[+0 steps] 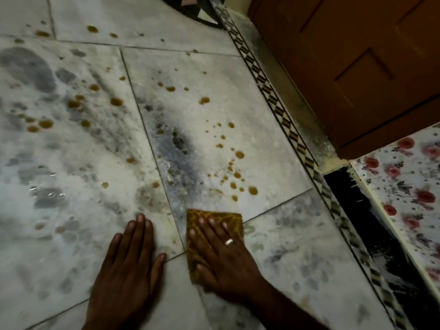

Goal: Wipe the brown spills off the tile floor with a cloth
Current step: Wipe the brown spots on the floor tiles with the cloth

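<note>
Pressing one cloth [214, 234] flat — right hand [223, 256], left hand [128, 265], fingers straight, together.

Glossy marble floor [273, 144] (wet sheen); woven cloth [214, 216].

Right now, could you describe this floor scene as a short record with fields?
cloth: yellow-brown, flat on the floor
right hand: fingers straight, pressing the cloth
left hand: flat on bare tile beside the cloth
spills: many brown drops beyond the cloth, not yet wiped
door: brown wood, upper right
</note>
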